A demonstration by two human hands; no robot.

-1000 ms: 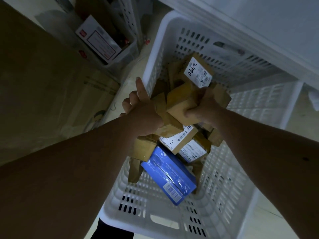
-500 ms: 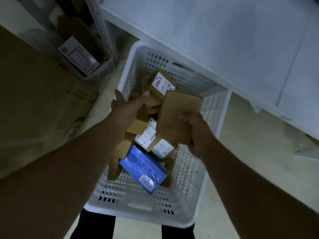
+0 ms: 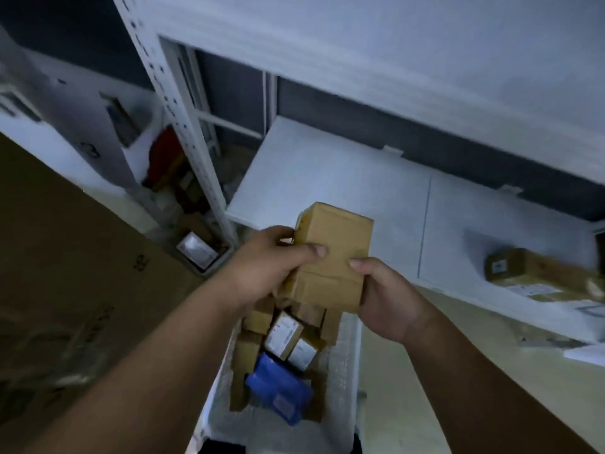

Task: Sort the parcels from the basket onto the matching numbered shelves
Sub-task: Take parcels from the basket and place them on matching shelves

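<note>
Head view: we see both hands raised over the white basket [image 3: 343, 362], and together they hold one brown cardboard parcel [image 3: 330, 257] above its far end. Our left hand [image 3: 262, 267] wraps the parcel's left side, thumb laid across the top face; our right hand [image 3: 386, 299] grips the near right corner, thumb on top. Down in the basket we count one blue box [image 3: 278, 391], two parcels with white labels [image 3: 286, 335] facing up, and several plain brown ones — blur keeps us from an exact number. Past the parcel lies a white shelf [image 3: 327, 178], with a second shelf board [image 3: 393, 54] above it. On the lower shelf, far to the right, rests one more brown parcel [image 3: 537, 273]. A perforated upright post [image 3: 183, 122] stands at the shelf's left end, and one large cardboard sheet [image 3: 65, 273] fills the left side.
</note>
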